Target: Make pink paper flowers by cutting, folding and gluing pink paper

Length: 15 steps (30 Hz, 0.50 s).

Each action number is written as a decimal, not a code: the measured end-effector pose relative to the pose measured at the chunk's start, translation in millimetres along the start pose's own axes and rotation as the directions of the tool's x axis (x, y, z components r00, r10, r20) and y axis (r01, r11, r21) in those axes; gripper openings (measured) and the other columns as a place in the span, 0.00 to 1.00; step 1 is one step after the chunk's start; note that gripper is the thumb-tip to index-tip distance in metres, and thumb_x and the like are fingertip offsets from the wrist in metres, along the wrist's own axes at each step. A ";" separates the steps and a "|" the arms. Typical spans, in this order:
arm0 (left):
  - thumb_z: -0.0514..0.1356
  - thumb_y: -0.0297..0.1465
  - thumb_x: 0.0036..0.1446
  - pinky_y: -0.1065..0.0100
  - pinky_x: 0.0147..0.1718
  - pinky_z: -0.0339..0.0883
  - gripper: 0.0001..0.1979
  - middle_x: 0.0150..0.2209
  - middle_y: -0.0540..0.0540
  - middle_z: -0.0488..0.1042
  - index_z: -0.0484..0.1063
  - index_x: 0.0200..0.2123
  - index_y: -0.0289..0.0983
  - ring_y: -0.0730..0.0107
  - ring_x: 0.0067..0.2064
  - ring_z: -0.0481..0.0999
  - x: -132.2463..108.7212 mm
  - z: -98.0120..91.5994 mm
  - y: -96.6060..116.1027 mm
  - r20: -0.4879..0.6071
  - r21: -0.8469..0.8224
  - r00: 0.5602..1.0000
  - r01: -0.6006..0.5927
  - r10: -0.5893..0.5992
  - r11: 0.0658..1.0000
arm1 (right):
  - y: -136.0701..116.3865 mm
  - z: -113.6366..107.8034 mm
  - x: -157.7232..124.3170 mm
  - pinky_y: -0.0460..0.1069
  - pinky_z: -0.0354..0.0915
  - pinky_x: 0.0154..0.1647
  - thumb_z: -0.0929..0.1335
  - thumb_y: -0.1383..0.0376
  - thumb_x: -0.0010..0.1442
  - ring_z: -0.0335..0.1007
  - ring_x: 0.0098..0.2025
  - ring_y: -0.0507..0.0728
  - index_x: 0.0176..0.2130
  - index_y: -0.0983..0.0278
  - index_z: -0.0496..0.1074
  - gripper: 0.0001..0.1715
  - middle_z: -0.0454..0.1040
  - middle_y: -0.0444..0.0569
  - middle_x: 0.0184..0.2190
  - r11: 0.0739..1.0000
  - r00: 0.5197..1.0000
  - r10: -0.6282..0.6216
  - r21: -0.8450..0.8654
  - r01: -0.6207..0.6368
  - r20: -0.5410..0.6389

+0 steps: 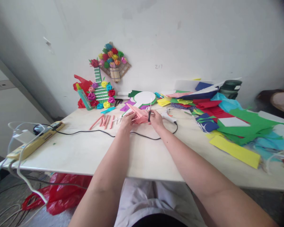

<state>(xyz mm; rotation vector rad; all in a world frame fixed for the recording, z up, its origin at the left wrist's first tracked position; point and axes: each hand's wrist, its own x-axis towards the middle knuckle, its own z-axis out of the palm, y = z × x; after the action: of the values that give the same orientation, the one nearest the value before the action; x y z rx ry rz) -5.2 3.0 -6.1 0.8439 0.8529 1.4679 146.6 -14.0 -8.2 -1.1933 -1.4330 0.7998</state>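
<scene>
My left hand (127, 122) is closed on salmon-pink crepe paper (138, 112), which slants up and away from the fingers. In my right hand (156, 119) is a pair of scissors (150, 115) with dark handles, blades pointing up and away from me. The right fingers are beside the lower edge of the pink paper; whether they also touch it, I cannot make out. Several rolled pink paper strips (105, 121) lie to the left of my left hand. Behind the paper rests a white round card shape with a green edge (144, 98).
A black cord (85, 131) crosses the table from a power strip (35, 143) to a glue gun (168, 118). Coloured paper sheets (246, 123) pile up at the right. A glue bottle (84, 98) and paper-flower crafts (103, 94) stand at the back left.
</scene>
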 end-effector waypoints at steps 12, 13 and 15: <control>0.65 0.22 0.43 0.75 0.28 0.68 0.08 0.23 0.50 0.72 0.71 0.30 0.33 0.79 0.24 0.72 3.7 -0.1 -1.5 -0.029 -0.108 0.999 -0.030 0.027 0.994 | -8.3 -9.6 -0.4 0.41 0.54 0.09 0.68 0.53 0.49 0.65 0.16 0.50 0.35 0.65 0.70 0.19 0.68 0.43 0.18 0.994 0.992 0.080 0.068 -0.087 0.097; 0.65 0.22 0.43 0.76 0.29 0.68 0.07 0.24 0.50 0.72 0.71 0.29 0.33 0.79 0.24 0.72 4.1 0.0 -1.6 -0.034 -0.117 0.999 -0.032 0.028 0.993 | -8.8 -11.3 -0.8 0.41 0.53 0.09 0.69 0.53 0.48 0.65 0.15 0.49 0.34 0.65 0.70 0.19 0.68 0.43 0.18 0.993 0.988 0.075 0.076 -0.085 0.132; 0.64 0.21 0.44 0.76 0.30 0.68 0.06 0.24 0.49 0.72 0.71 0.28 0.32 0.80 0.25 0.72 4.4 0.1 -1.8 -0.037 -0.128 0.999 -0.036 0.031 0.991 | -9.6 -14.6 -1.6 0.40 0.51 0.08 0.70 0.53 0.47 0.64 0.15 0.48 0.33 0.65 0.70 0.19 0.68 0.43 0.18 0.992 0.975 0.073 0.085 -0.093 0.212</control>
<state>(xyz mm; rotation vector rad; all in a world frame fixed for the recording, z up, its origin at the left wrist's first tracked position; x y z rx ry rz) -4.5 7.5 -7.5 0.7413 0.7639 1.5539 158.3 -20.1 3.3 -1.1292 -1.5037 1.0653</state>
